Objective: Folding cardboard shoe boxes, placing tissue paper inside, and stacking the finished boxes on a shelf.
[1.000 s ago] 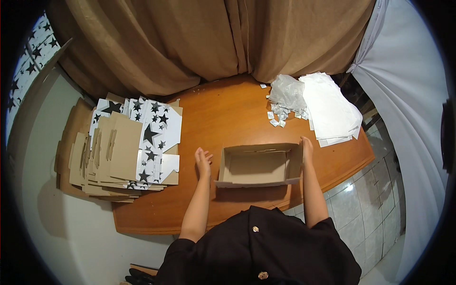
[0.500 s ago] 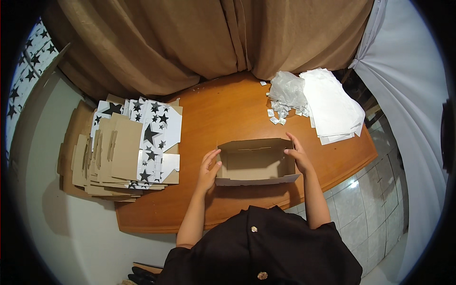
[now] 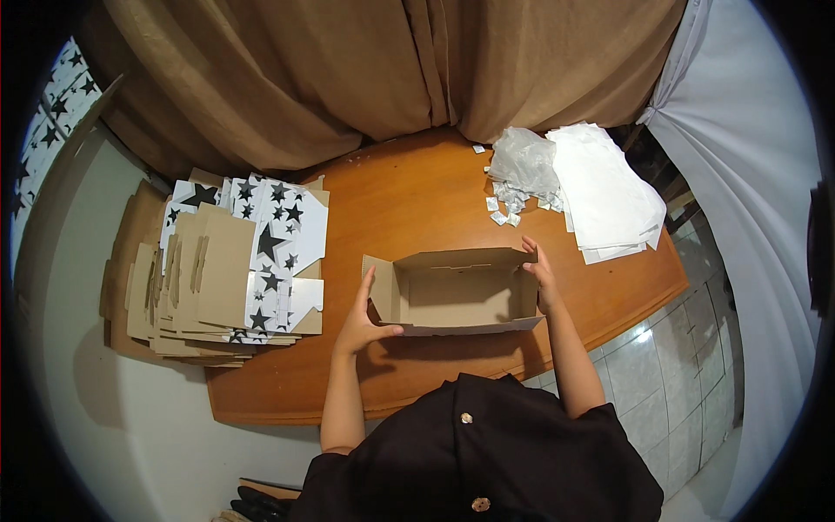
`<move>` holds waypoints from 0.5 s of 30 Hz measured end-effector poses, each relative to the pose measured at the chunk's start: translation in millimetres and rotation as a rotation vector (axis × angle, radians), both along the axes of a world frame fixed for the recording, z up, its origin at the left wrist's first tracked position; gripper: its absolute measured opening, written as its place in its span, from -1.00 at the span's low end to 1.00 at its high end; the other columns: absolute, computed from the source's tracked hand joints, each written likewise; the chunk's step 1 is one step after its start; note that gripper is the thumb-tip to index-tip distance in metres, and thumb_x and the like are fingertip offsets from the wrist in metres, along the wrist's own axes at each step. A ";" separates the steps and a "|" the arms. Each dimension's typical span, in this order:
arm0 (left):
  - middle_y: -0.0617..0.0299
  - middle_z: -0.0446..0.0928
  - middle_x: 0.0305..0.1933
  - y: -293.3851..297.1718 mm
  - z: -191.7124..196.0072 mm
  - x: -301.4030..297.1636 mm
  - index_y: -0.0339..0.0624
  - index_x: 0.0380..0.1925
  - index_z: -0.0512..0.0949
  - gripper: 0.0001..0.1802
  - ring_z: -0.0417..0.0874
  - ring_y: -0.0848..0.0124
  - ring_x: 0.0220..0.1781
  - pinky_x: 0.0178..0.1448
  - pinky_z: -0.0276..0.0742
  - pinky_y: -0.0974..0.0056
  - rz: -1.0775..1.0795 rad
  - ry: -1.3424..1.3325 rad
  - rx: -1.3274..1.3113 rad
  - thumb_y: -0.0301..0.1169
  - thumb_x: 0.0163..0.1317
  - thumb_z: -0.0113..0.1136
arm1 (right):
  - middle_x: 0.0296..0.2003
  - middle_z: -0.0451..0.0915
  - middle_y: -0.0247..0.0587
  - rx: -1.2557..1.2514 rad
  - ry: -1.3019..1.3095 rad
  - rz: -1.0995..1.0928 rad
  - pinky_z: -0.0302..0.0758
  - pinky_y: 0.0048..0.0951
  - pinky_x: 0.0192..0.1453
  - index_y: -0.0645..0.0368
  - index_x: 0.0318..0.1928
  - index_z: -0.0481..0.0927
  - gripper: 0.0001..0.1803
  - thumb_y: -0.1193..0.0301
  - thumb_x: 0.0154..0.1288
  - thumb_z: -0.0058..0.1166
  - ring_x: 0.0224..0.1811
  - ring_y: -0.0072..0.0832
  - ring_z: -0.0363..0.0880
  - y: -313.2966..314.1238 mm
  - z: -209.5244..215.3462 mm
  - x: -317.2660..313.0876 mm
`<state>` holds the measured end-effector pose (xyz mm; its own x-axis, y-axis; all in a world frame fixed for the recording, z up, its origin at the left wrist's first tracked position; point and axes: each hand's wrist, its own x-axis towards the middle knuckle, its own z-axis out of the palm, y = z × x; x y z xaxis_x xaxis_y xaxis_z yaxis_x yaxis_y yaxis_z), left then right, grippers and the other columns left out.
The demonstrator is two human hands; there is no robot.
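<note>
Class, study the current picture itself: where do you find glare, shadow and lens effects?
Head view: bright glare on the floor tiles; head view: dark shadow on the table along the near side of the box; head view: black, rounded corners, fitting a fisheye lens.

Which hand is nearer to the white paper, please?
The right hand, below-left of the white paper; the left hand is farther off, at the left end of the box.

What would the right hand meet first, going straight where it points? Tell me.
Probably the small white square packets by the clear plastic bag; depth is unclear, so the right hand might pass above.
</note>
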<state>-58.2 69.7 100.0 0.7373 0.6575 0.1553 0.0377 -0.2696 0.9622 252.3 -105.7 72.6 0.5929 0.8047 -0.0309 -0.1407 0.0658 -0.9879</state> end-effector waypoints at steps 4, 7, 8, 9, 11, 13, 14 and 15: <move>-0.05 0.07 0.39 0.9 -0.5 14.5 -0.13 0.34 0.04 0.09 0.12 0.08 0.40 0.39 0.09 0.09 0.114 0.210 0.155 -0.35 -0.22 0.48 | 0.29 0.12 0.07 -0.018 -0.035 0.034 -0.04 -0.33 0.36 0.12 0.30 0.19 -0.27 0.24 0.06 -0.09 0.38 -0.28 0.01 1.0 -0.2 2.7; -0.11 0.09 0.37 -8.7 -10.4 25.0 -0.11 0.34 0.01 0.00 0.18 0.04 0.36 0.34 0.19 0.10 0.256 0.281 0.267 -0.39 -0.09 0.40 | 0.29 0.11 0.06 0.001 0.074 0.051 -0.05 -0.32 0.36 0.11 0.31 0.18 -0.26 0.21 0.07 -0.08 0.37 -0.24 0.02 -2.8 4.7 4.1; -0.11 0.09 0.37 -12.5 -17.6 27.7 -0.11 0.34 0.01 0.00 0.18 0.04 0.36 0.34 0.19 0.10 0.257 0.279 0.267 -0.39 -0.09 0.40 | 0.29 0.11 0.06 0.000 0.072 0.051 -0.05 -0.32 0.36 0.11 0.31 0.18 -0.26 0.21 0.07 -0.08 0.37 -0.24 0.02 -3.0 3.4 5.6; -0.10 0.14 0.34 -16.6 -28.3 30.7 -0.12 0.32 0.02 -0.04 0.25 0.02 0.31 0.31 0.24 0.10 0.351 0.197 0.355 -0.42 -0.05 0.37 | 0.26 0.15 0.00 0.022 0.134 0.047 0.00 -0.33 0.35 0.11 0.31 0.19 -0.26 0.21 0.05 -0.07 0.34 -0.27 0.07 -4.2 0.6 8.2; -0.10 0.20 0.32 -23.3 -47.8 34.3 -0.13 0.31 0.03 -0.09 0.32 -0.01 0.26 0.27 0.29 0.09 0.450 0.110 0.442 -0.44 -0.01 0.35 | 0.22 0.20 -0.06 0.044 0.193 0.047 0.05 -0.34 0.33 0.11 0.30 0.19 -0.25 0.22 0.03 -0.07 0.32 -0.30 0.11 -3.7 -3.5 8.0; -0.08 0.30 0.25 -26.2 -67.6 35.4 -0.16 0.28 0.05 -0.15 0.44 -0.06 0.12 0.18 0.37 0.07 0.501 -0.099 0.681 -0.46 0.03 0.32 | 0.23 0.16 -0.03 0.099 0.011 -0.142 -0.03 -0.26 0.35 0.09 0.20 0.27 -0.37 0.32 0.05 0.04 0.31 -0.23 0.08 0.0 -8.7 1.6; -0.08 0.30 0.25 -26.6 -76.7 31.3 -0.16 0.28 0.05 -0.15 0.44 -0.06 0.12 0.18 0.37 0.07 0.506 -0.101 0.682 -0.46 0.03 0.32 | 0.23 0.16 -0.03 0.101 0.008 -0.138 -0.03 -0.26 0.35 0.09 0.20 0.27 -0.37 0.32 0.05 0.04 0.31 -0.23 0.08 3.1 -13.8 -4.4; -0.10 0.30 0.25 -26.9 -80.6 28.6 -0.18 0.28 0.03 -0.16 0.44 -0.04 0.14 0.19 0.35 0.06 0.492 -0.040 0.731 -0.45 0.06 0.31 | 0.16 0.22 -0.04 0.153 -0.125 -0.286 0.00 -0.22 0.34 0.11 0.10 0.33 -0.45 0.38 0.02 0.07 0.27 -0.22 0.12 6.8 -18.2 -11.0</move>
<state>-29.6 42.7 19.4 0.3816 0.6249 0.6811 0.2819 -0.7804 0.5581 241.2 -98.9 54.4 0.7870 0.5947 0.1642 0.0264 0.2334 -0.9720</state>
